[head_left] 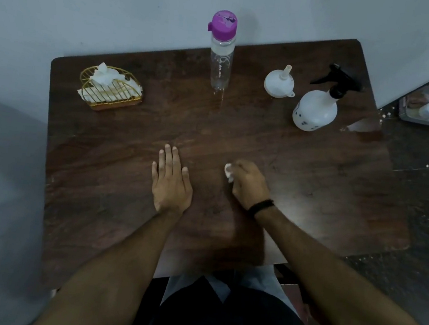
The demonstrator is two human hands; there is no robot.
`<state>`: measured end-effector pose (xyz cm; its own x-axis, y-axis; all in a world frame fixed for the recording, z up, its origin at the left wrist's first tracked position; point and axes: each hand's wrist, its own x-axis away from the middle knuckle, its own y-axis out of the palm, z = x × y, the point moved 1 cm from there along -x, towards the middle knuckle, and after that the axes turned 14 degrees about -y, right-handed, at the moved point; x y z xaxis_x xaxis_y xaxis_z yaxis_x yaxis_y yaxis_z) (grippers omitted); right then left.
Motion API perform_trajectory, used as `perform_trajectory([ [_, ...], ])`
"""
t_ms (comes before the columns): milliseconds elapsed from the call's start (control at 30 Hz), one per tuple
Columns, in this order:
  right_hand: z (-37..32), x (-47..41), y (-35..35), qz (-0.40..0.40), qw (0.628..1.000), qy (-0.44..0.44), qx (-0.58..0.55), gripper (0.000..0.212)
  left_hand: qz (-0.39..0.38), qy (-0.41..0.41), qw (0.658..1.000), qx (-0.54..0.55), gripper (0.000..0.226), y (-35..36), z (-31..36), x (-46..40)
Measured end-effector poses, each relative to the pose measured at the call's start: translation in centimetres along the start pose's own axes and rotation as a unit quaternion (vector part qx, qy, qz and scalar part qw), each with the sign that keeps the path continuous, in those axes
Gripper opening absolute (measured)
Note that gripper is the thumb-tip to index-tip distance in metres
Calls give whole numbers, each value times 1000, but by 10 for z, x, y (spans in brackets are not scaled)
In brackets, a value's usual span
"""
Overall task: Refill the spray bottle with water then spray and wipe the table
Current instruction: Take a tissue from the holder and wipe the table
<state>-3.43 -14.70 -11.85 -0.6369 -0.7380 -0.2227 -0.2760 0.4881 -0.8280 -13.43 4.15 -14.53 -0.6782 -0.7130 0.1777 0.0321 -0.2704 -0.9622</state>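
Crumpled tissue [228, 173] gripped in closed R hand [249, 185], pressed on table [313, 173]. L hand [170, 181] laid flat, open, at its 9 o'clock. Spray bottle [317, 107] stood at 1 o'clock.

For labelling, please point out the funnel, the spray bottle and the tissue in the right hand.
funnel [278, 84]: head view, white cone.
spray bottle [315, 111]: head view, white body.
tissue [228, 171]: head view, crumpled part showing.
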Motion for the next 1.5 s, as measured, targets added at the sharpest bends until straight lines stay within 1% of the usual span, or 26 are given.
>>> perform_trajectory([
  [67,7,-23,-6,-3,999,42,20,14,0,0,1000,-1,58,0,0,0],
  [133,4,-30,-3,-19,998,50,30,15,-1,0,1000,-2,58,0,0,0],
  [200,-9,-17,8,-27,999,23,22,16,0,0,1000,1,58,0,0,0],
  [267,-30,13,25,-33,999,-25,-4,20,2,1,1000,6,59,0,0,0],
  [300,-42,28,32,-53,997,-50,-29,20,3,1,1000,7,59,0,0,0],
  [367,-57,52,36,-95,990,-82,-62,11,2,3,1000,4,58,-1,0,0],
  [400,-57,56,32,-94,990,-79,-64,9,2,3,1000,4,58,-1,0,0],
  [433,-49,57,25,-71,994,-58,-56,12,3,2,1000,5,58,0,0,0],
  [500,-26,54,3,9,999,27,-19,23,3,1,1000,7,58,1,1,0],
  [567,-1,51,-20,55,992,112,29,25,3,-2,1000,5,58,1,1,0],
  [600,6,51,-28,66,988,133,42,24,3,-3,1000,4,58,1,1,0],
  [667,6,51,-30,86,984,144,56,23,3,-4,1000,0,58,1,2,0],
  [733,-9,53,-15,85,986,134,45,24,-1,-5,1000,0,59,1,3,0],
  [767,-20,55,-3,77,990,114,30,24,1,-5,1000,-1,59,1,3,0],
  [867,-60,56,27,9,997,59,-46,20,10,-8,1000,4,60,2,5,1],
  [933,-74,48,33,-9,995,44,-86,21,15,-2,1000,3,63,4,11,1],
  [1000,-65,33,23,25,993,57,-104,25,9,33,999,-2,64,6,27,4],
  [1033,-52,24,13,52,992,73,-93,25,3,53,999,-1,63,8,39,5],
  [1100,-17,4,-14,97,987,123,-40,25,-3,72,997,4,62,12,58,8],
  [1167,23,-13,-41,110,980,166,9,26,-8,66,998,0,62,15,67,10],
  [1200,42,-20,-52,99,979,177,29,26,-7,62,998,-4,62,16,68,11],
  [1267,73,-27,-62,48,979,190,56,26,-2,63,998,-11,63,17,66,10],
  [1333,83,-26,-62,23,981,178,66,26,1,66,998,-11,63,17,65,10],
  [1433,65,-6,-48,20,987,151,43,24,2,65,998,-10,62,18,67,10],
  [1500,40,19,-32,-4,995,101,20,26,0,63,998,-12,63,17,68,11],
])
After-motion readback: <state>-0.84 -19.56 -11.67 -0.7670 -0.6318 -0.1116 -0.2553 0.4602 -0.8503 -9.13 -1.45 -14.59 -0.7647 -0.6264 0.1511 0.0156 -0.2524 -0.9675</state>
